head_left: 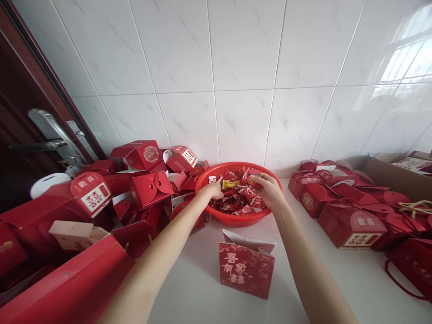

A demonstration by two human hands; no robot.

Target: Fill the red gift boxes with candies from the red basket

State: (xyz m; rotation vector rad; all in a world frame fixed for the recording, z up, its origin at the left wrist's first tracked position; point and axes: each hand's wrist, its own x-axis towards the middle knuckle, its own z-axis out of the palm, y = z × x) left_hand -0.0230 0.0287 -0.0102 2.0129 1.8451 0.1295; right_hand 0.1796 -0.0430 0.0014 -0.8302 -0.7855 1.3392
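A red plastic basket [241, 219] against the tiled wall holds many wrapped candies [249, 195], mostly red, with a yellow one [231, 184] on top. My left hand [213, 191] reaches over the basket's left side, fingers curled closed among the candies; what they grip, if anything, is hidden. At the right side my right hand [268, 189] pinches a small wrapped candy between thumb and fingers. Between my forearms, in front of the basket, a red paper gift box [247, 270] with pale lettering stands upright, its top open.
Red gift boxes [153, 186] are heaped on the left, beside a door with a metal handle [50, 130]. Rows of closed red boxes [351, 222] stand on the right, near a brown cardboard carton [398, 175]. A red cord [401, 283] hangs at the right edge.
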